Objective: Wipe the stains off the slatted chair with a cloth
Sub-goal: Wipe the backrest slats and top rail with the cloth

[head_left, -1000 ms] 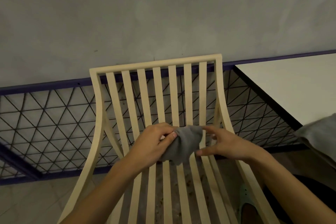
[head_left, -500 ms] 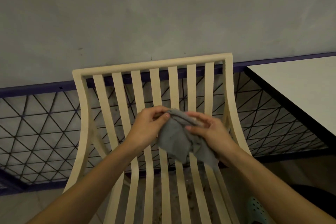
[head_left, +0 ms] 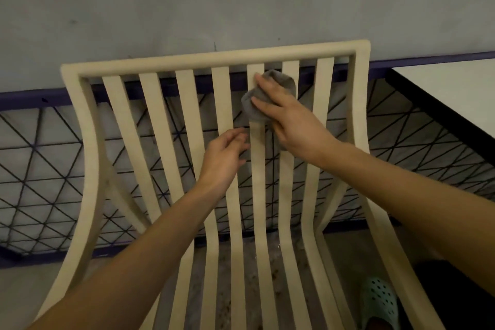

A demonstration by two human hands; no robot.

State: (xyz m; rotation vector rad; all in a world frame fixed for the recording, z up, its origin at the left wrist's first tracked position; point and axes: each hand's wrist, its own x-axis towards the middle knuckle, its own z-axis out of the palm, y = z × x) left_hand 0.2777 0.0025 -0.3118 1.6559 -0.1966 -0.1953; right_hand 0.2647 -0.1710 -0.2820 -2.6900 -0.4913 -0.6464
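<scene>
The cream slatted chair faces me, its back filling the middle of the view. My right hand holds a bunched grey cloth against the upper part of the slats right of centre, just below the top rail. Thumb and fingers reach over the cloth and part of it is hidden under the palm. My left hand hovers lower down, in front of the middle slats, fingers loosely curled and holding nothing. Dark specks show low down around the seat slats.
A white table with a dark edge stands to the right of the chair. Behind the chair runs a black wire-mesh railing with a purple bar, under a grey wall. A mint-green clog is at the lower right.
My left hand has let go of the cloth and dropped lower. My right hand has carried the cloth up to the top of the chair back. The view has moved closer.
</scene>
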